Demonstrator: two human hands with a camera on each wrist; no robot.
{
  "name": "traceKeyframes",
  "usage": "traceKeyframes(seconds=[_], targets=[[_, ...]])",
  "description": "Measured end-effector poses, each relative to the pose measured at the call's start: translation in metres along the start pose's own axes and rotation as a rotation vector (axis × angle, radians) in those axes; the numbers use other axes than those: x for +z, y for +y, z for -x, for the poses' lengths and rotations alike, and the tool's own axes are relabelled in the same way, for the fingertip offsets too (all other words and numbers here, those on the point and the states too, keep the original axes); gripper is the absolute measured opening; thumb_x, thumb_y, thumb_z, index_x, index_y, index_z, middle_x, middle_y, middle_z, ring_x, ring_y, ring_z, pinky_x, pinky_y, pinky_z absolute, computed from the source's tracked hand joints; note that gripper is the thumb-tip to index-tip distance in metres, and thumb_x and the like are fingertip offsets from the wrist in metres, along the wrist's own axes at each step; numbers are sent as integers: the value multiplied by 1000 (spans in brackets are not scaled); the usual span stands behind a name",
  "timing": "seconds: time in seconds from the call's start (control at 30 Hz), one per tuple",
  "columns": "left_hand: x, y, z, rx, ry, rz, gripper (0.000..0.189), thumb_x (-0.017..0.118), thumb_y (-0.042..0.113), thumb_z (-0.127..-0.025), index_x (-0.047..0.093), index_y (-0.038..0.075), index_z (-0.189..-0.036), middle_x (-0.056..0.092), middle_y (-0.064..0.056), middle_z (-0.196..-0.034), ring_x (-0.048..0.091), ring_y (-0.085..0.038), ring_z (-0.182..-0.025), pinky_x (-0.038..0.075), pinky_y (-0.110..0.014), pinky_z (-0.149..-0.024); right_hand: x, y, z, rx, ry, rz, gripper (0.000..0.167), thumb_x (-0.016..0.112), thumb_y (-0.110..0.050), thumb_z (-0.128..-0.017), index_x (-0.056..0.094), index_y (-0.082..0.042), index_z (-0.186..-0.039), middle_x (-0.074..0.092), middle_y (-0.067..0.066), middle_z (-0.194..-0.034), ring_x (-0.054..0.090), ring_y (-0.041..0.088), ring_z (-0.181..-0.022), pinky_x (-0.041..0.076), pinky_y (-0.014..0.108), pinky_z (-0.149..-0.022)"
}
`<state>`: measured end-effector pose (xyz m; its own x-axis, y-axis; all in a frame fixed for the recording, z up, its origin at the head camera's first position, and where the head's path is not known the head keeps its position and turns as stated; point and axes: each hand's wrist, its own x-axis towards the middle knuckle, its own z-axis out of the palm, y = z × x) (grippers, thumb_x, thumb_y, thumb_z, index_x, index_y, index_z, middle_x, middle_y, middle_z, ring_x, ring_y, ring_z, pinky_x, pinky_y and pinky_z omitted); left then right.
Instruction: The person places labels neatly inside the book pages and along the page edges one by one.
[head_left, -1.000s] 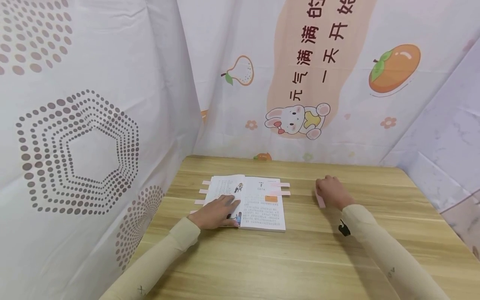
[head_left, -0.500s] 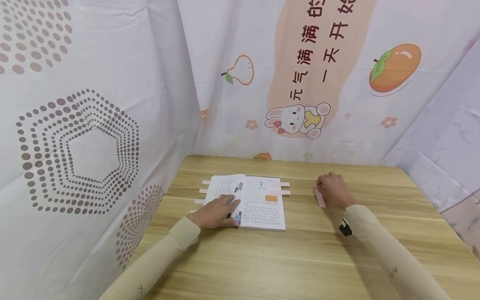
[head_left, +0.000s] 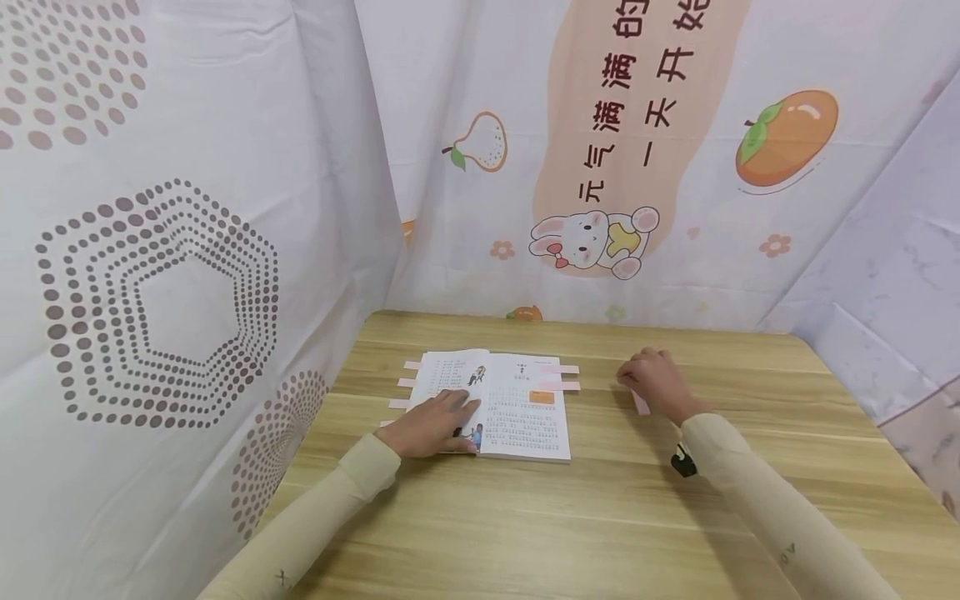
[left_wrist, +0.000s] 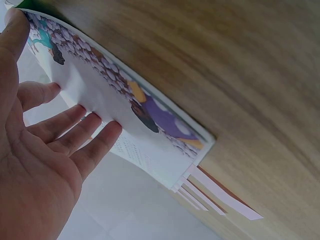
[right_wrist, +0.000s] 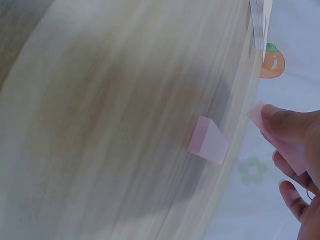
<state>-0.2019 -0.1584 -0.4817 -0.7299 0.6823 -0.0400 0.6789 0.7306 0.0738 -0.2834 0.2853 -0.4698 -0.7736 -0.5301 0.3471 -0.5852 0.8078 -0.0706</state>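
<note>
An open book (head_left: 525,425) lies on the table, with printed text and small coloured pictures on its pages. My left hand (head_left: 431,425) rests on the left page with spread fingers, which the left wrist view shows pressing on the paper. Pale pink sticky tabs (head_left: 567,386) stick out from both sides of the book. To the right of it, my right hand (head_left: 660,383) is raised over a pink pad of sticky notes (right_wrist: 210,140). Between thumb and fingers it pinches a single pink sticky note (right_wrist: 285,150), apart from the pad.
The wood-grain table (head_left: 525,533) ends at a printed curtain (head_left: 450,275) at the back. A white patterned curtain (head_left: 322,208) hangs close on the left. Something black (head_left: 683,461) shows at the right wrist, below the sleeve cuff.
My right hand has come up off the pad and shifted left toward the book, a pink sticky note between its fingers. The left hand and the book stay in place.
</note>
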Motion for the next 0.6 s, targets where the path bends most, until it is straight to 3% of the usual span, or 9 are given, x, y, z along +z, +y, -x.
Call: traceKeyframes(seconds=[0.37, 0.6], targets=[[-1, 1, 0, 21, 21, -2, 84, 55, 62, -98, 40, 3, -157, 44, -21, -154, 44, -35, -140, 41, -47, -112, 2, -10, -3, -100, 72, -32, 8, 84, -5, -84, 81, -10, -89, 77, 1, -87, 59, 23, -76, 48, 51, -72], [-4, 3, 2, 11, 23, 2, 83, 55, 61, -98, 41, 4, -157, 44, -20, -154, 45, -33, -140, 43, -47, -110, 8, -17, -6, -136, 60, -62, 11, 82, -2, -86, 79, -12, -88, 76, -5, -89, 53, 16, -75, 42, 40, -71]])
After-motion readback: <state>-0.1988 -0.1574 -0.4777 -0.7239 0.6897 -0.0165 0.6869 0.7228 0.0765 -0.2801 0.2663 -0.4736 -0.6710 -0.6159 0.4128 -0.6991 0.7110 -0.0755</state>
